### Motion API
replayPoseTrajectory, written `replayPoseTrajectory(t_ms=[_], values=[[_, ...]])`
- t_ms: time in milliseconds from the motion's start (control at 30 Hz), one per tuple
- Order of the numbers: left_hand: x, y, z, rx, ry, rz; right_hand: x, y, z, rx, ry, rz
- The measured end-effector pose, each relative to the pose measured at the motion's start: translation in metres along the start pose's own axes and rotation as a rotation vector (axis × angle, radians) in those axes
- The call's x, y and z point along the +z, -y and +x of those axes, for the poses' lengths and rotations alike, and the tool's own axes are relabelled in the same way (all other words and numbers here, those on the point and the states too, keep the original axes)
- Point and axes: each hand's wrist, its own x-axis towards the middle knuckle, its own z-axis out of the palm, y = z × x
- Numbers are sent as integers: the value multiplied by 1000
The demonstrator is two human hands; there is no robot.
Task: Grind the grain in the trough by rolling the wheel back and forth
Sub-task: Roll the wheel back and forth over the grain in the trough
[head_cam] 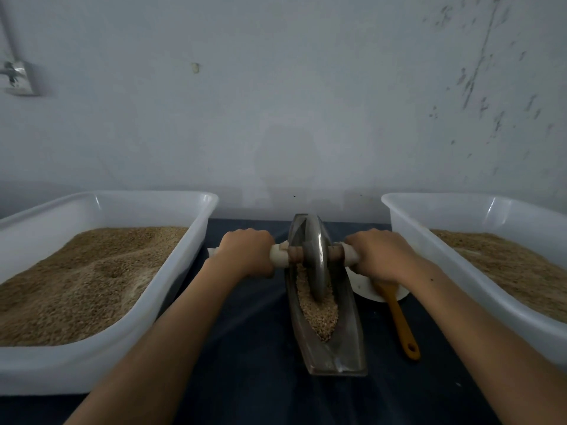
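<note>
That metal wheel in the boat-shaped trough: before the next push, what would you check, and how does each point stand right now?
1. Left hand grips the cloth-wrapped axle handle: ok.
2. Right hand grips the other end of the handle: ok.
3. Grey metal wheel sits inside the grey metal boat-shaped trough: ok.
4. Pale grain lies in the wheel's path: ok.
5. Orange wooden spoon lies beside the trough, clear of it: ok.
6. Trough steady on the dark cloth: cannot tell.

Metal wheel [316, 256] upright in grain-filled trough [329, 342].
</note>
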Motion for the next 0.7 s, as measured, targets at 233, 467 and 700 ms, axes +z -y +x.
replayPoseTrajectory(t_ms=[233,467,700], values=[[-5,4,3,20,206,-99,-12,-1,3,-5,228,16],[0,-1,1,22,-67,27,5,-1,3,23,-17,11],[-1,-4,0,32,-106,66,7,-3,2,39,0,60]])
